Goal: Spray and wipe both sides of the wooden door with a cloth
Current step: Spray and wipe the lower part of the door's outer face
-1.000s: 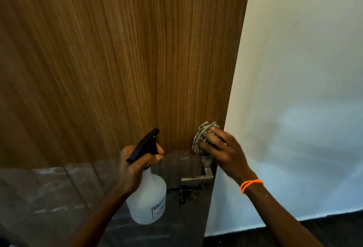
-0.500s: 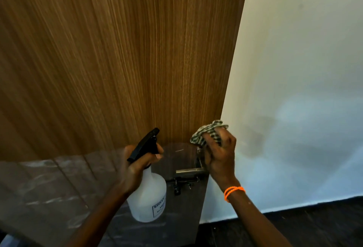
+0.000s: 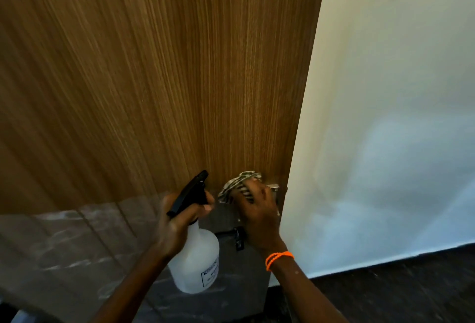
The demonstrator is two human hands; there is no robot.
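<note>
Door (image 3: 159, 78) of brown wood grain fills the view above and ahead of both hands, its free edge just right of the right hand and close to a pale wall (image 3: 385, 117). Below the wood, level with the hands, the door face turns to a grey, marbled panel. The left hand (image 3: 177, 222) grips the neck of a white spray bottle (image 3: 195, 263), fingers curled around it under the black trigger head, nozzle pointing up at the wood. Just right of it, the right hand (image 3: 257, 209) bunches a striped cloth (image 3: 239, 185), fingers curled around it, against the metal handle (image 3: 273, 187) near the door's edge. An orange band sits on that wrist. The step appears to be wiping around the handle. To do it well, keep the cloth flat against the metal and wood, work around the lever's base, and hold the bottle clear of the cloth.
</note>
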